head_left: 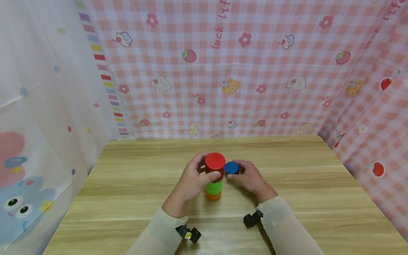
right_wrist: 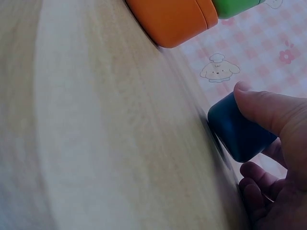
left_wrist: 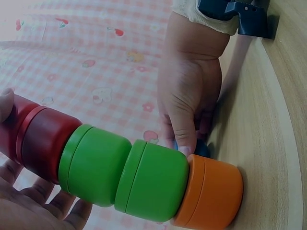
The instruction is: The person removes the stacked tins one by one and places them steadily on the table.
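A tower of small round lidded containers stands on the table: an orange container (head_left: 213,196) at the bottom, two green containers (left_wrist: 152,181) above it and two red containers (left_wrist: 50,143) on top. My left hand (head_left: 191,177) grips the upper red part, thumb in front and fingers behind. Right of the tower, my right hand (head_left: 252,178) pinches a blue container (head_left: 231,168) between thumb and fingers. In the right wrist view, this blue container (right_wrist: 237,127) is held close to the tabletop, apart from the orange container (right_wrist: 175,21).
The wood-grain table (head_left: 127,184) reaches back to a pink checked curtain (head_left: 197,71). A white patterned curtain (head_left: 47,88) hangs on the left, and another checked curtain (head_left: 376,124) on the right. Small black cameras (head_left: 253,218) sit at both wrists.
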The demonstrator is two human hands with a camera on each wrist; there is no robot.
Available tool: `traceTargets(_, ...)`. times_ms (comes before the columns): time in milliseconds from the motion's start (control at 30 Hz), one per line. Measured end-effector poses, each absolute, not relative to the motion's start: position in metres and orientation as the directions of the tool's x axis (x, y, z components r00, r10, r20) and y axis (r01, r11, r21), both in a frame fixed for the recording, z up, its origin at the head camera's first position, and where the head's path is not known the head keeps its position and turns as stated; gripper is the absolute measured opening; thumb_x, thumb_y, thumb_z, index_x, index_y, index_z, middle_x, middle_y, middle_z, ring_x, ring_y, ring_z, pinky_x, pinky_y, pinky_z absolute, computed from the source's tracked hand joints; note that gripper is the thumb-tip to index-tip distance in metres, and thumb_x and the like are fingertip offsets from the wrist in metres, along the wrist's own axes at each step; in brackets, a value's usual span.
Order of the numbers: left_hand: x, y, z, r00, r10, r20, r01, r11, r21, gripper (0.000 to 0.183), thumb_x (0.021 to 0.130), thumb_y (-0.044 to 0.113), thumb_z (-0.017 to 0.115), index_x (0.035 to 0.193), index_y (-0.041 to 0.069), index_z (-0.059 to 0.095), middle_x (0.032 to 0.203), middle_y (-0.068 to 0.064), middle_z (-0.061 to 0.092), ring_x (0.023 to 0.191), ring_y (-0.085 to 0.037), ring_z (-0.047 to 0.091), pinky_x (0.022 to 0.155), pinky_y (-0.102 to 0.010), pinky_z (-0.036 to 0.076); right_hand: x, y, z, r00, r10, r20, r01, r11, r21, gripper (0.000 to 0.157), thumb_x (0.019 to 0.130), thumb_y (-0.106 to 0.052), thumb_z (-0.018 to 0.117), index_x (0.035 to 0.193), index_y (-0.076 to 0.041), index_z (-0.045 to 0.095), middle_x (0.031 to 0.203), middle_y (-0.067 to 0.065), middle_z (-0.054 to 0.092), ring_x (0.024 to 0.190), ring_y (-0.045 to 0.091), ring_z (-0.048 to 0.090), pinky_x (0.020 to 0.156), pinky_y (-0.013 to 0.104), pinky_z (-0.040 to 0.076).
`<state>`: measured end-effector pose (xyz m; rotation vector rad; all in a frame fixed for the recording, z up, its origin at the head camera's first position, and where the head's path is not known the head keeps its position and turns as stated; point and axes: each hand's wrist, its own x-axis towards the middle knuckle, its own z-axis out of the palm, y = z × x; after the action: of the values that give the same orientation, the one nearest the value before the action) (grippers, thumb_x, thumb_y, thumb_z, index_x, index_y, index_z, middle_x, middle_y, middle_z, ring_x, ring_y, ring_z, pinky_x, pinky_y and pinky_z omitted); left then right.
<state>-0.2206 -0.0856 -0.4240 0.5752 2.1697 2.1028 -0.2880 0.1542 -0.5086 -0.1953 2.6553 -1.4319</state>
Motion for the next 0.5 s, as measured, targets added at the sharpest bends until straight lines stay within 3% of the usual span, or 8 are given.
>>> traceTargets(500,-0.2201,-0.0848,-0.4249,-0.925,0.311,0.217,0.226,-0.010,0.974,0.051,0.097,0.010,0.076,0.144,0.011,0.055,0.139,-0.008,0.063,0.130,-0.025,0.054,0.110,-0.047,0.043,-0.2872,0.1548,-0.5070,-0.984,-0.161,-0.070,-0.032,0.558,-0.829,0.058,0.090,-0.020,0.086,0.141,-0.005,0.063,0.138,0.018,0.057,0.131,0.036,0.051,0.118,0.060,0.039)
